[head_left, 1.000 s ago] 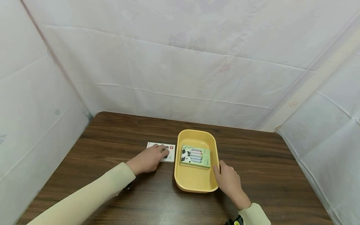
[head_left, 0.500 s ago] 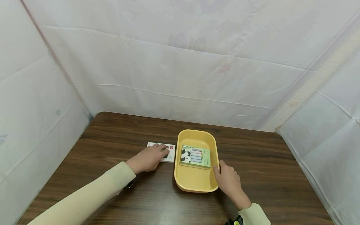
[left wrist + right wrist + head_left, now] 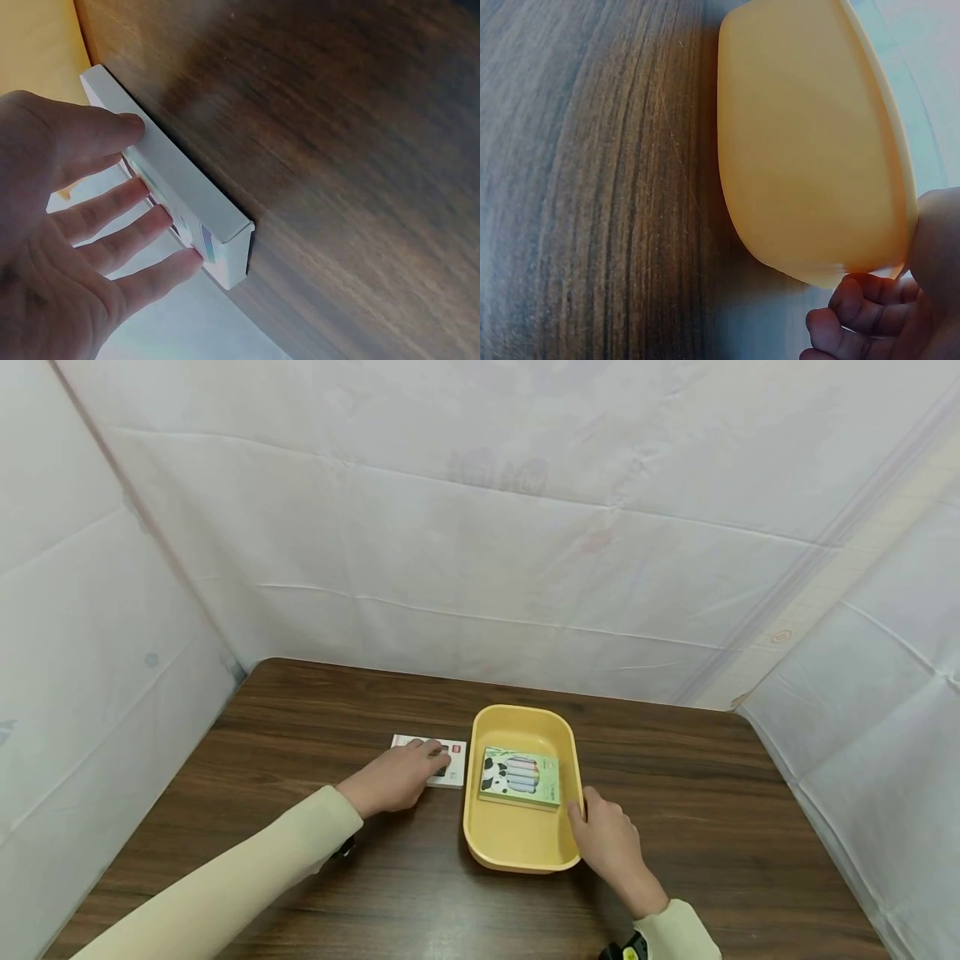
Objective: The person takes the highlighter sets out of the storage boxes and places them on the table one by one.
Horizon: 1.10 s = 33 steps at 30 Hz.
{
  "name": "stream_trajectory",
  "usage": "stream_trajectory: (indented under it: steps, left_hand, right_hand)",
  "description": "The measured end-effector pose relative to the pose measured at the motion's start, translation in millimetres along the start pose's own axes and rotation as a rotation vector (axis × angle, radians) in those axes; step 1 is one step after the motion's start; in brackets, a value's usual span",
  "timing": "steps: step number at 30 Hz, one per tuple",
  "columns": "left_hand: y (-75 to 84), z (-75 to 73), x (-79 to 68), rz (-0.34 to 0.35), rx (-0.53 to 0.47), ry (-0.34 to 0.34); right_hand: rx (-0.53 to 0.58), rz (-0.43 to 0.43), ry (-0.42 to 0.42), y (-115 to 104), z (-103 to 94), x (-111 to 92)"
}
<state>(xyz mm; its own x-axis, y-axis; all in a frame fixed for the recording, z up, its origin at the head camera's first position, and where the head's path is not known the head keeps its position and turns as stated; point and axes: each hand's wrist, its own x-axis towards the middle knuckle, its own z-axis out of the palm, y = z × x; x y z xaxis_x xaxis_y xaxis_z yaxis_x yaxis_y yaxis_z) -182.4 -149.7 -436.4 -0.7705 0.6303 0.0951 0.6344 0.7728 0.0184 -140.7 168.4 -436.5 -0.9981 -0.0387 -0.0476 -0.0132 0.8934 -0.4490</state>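
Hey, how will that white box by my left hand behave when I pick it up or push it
The white box should hold its shape: its edges look crisp, like stiff card. Being low and flat-sided, it would probably slide rather than roll or tip. Its smooth faces might feel slightly slippery.

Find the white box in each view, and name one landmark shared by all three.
Head: the white box lies below centre, left of the yellow tray.
Left wrist: left of centre, slanting, beside the fingers.
Right wrist: not in view.
Shared landmark: the yellow tray.
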Motion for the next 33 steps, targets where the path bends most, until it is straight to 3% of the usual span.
stream_trajectory:
  steps: [12, 33]
  left_hand:
    - [-2.9, -3.0, 5.3, -0.053, -0.004, -0.023]
    - [-4.5, -3.6, 14.5, -0.083, -0.057, -0.046]
  right_hand:
    - [0.004, -0.009, 0.007, 0, 0.5, 0]
    - [0.008, -0.001, 0.003, 1, 0.4, -1]
